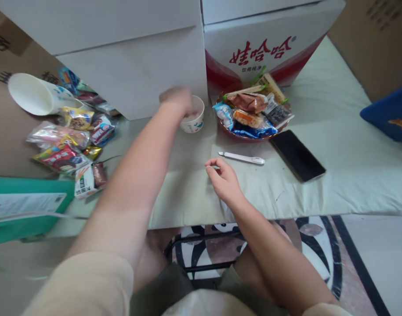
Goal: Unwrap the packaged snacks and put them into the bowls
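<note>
My left hand [176, 100] reaches forward and is blurred; it sits at the rim of a small white paper cup [193, 120] standing by a white box, and whether it grips the cup I cannot tell. My right hand [223, 177] rests on the pale green table cover [319, 114] with fingers loosely curled and nothing in them. A white utility knife [243, 157] lies just beyond that hand. A bowl [243, 135] piled with snack packets stands to the right of the cup.
A black phone [297, 161] lies right of the knife. Loose snack packets [69, 145] and a tipped white cup [36, 94] sit at the left, with a green box [26, 210] below. White cartons [131, 57] and a red-printed carton [263, 48] line the back. A blue object [390, 112] is at the right.
</note>
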Demonstrator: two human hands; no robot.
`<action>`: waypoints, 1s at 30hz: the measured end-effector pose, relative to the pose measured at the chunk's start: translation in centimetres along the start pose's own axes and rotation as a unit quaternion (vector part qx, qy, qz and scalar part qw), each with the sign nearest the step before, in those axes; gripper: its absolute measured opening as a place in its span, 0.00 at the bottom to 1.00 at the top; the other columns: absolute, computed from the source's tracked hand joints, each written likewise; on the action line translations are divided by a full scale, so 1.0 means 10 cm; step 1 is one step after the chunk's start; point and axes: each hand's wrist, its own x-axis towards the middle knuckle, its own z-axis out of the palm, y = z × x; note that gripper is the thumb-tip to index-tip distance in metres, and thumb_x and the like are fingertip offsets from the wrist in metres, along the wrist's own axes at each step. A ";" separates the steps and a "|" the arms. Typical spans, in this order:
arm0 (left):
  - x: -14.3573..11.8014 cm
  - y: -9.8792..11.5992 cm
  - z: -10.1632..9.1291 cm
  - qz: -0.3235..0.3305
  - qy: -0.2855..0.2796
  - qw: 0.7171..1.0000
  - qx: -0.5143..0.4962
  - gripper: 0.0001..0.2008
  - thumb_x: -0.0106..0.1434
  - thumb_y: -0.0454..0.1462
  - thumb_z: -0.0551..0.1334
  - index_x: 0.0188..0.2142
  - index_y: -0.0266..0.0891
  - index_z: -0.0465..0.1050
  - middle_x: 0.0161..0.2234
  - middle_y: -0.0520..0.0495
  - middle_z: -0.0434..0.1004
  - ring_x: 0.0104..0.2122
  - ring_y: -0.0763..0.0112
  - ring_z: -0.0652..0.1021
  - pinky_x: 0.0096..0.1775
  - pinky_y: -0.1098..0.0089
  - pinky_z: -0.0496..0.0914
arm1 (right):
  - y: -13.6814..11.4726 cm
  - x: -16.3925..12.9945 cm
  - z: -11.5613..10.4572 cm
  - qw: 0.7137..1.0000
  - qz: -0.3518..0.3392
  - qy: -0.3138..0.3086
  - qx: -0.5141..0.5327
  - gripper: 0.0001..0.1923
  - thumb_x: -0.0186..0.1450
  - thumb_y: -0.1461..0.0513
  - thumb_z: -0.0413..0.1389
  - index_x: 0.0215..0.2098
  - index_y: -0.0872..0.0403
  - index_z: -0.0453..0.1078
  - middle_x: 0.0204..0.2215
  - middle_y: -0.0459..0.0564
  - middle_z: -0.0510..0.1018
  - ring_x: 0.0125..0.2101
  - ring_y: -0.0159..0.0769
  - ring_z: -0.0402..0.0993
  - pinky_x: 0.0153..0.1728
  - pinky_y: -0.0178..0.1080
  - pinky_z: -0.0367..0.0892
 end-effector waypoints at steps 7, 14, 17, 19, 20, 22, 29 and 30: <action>-1.51 -0.92 0.00 0.034 0.288 0.931 -0.220 0.15 0.67 0.36 0.58 0.23 0.42 0.60 0.21 0.55 0.57 0.26 0.73 0.65 0.33 0.67 0.60 | 0.04 -0.03 0.16 1.000 0.006 -0.025 -0.010 0.12 0.61 0.51 0.53 0.35 0.51 0.68 0.34 0.47 0.75 0.25 0.29 0.62 0.28 0.37 0.58; -1.89 -2.32 -0.28 -0.128 0.342 0.924 -0.115 0.13 0.53 0.33 0.69 0.38 0.44 0.72 0.50 0.43 0.70 0.64 0.46 0.61 0.56 0.46 0.58 | 0.15 -0.13 0.42 0.997 -0.036 -0.015 -0.073 0.12 0.59 0.52 0.55 0.33 0.51 0.69 0.29 0.45 0.74 0.25 0.29 0.61 0.27 0.35 0.56; -1.99 -2.88 -0.33 -0.138 0.261 0.938 -0.183 0.21 0.54 0.39 0.70 0.48 0.43 0.74 0.55 0.44 0.65 0.70 0.34 0.34 0.48 0.44 0.50 | 0.19 -0.13 0.46 0.995 -0.036 -0.013 -0.092 0.10 0.60 0.53 0.56 0.33 0.51 0.69 0.27 0.44 0.72 0.24 0.29 0.60 0.26 0.35 0.56; -2.06 -3.11 -0.28 -0.134 0.257 0.936 -0.200 0.26 0.56 0.39 0.68 0.54 0.43 0.71 0.55 0.44 0.65 0.71 0.32 0.32 0.45 0.45 0.48 | 0.21 -0.13 0.47 0.994 -0.038 -0.009 -0.102 0.08 0.61 0.55 0.56 0.33 0.51 0.69 0.26 0.43 0.70 0.23 0.29 0.60 0.27 0.35 0.56; -2.10 -3.16 -0.26 -0.128 0.267 0.933 -0.206 0.26 0.56 0.38 0.67 0.55 0.43 0.71 0.55 0.44 0.66 0.71 0.32 0.34 0.45 0.46 0.48 | 0.22 -0.13 0.48 0.993 -0.039 -0.006 -0.107 0.08 0.62 0.55 0.56 0.33 0.51 0.69 0.25 0.43 0.69 0.23 0.28 0.59 0.27 0.36 0.57; -2.16 -3.13 -0.22 -0.111 0.276 0.926 -0.231 0.23 0.55 0.39 0.68 0.52 0.45 0.74 0.50 0.44 0.71 0.71 0.35 0.44 0.46 0.48 0.51 | 0.24 -0.14 0.49 0.992 -0.038 -0.001 -0.118 0.07 0.62 0.56 0.56 0.33 0.51 0.69 0.24 0.42 0.67 0.22 0.28 0.58 0.26 0.36 0.57; -2.29 -2.09 -0.08 -0.094 -0.088 0.768 -0.628 0.26 0.46 0.36 0.64 0.47 0.46 0.72 0.42 0.47 0.80 0.40 0.60 0.80 0.40 0.60 0.73 | 0.26 -0.14 0.47 0.986 -0.087 0.018 -0.139 0.06 0.62 0.57 0.55 0.34 0.51 0.69 0.26 0.43 0.70 0.22 0.28 0.61 0.25 0.35 0.59; -2.29 -1.95 -0.02 -0.096 -0.126 0.727 -0.668 0.25 0.44 0.35 0.62 0.46 0.45 0.72 0.40 0.48 0.80 0.37 0.63 0.79 0.38 0.61 0.73 | 0.27 -0.14 0.44 0.985 -0.105 0.028 -0.137 0.06 0.62 0.57 0.55 0.34 0.51 0.69 0.28 0.44 0.72 0.24 0.29 0.64 0.27 0.35 0.61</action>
